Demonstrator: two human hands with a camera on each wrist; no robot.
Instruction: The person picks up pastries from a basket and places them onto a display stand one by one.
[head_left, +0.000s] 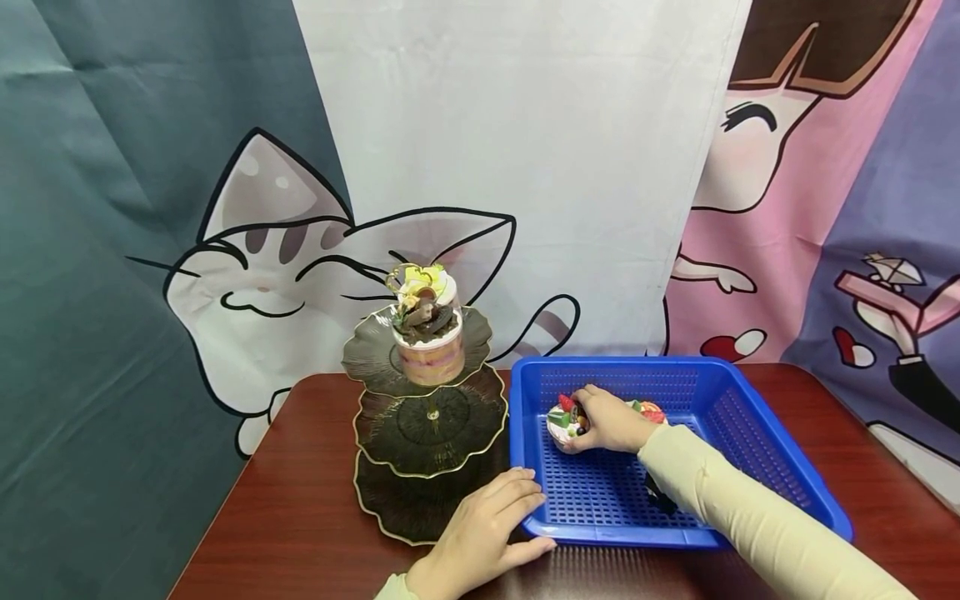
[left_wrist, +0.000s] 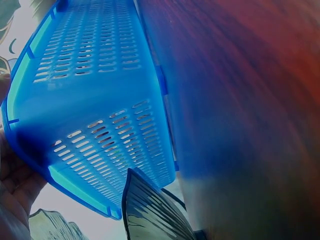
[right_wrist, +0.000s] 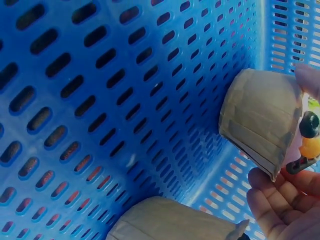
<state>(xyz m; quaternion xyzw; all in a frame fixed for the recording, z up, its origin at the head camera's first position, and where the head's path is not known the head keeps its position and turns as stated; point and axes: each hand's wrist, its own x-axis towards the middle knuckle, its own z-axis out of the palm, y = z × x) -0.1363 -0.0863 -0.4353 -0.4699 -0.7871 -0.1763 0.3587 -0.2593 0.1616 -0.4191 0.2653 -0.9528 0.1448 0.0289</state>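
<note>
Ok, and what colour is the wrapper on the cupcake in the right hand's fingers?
Light brown; the cupcake wrapper shows best in the right wrist view.

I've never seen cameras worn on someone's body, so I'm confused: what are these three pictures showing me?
There is no machine, only a person's bare left hand and right hand. The wide picture comes from a head camera; the other two come from cameras on the left and right wrists. On the reddish table are a three-tier stand, with cake cups on top, and a blue basket. Inside it, the right hand holds a fruit-topped cake between thumb and fingers; another cake lies nearby. The left hand touches the basket's near left corner.
</note>
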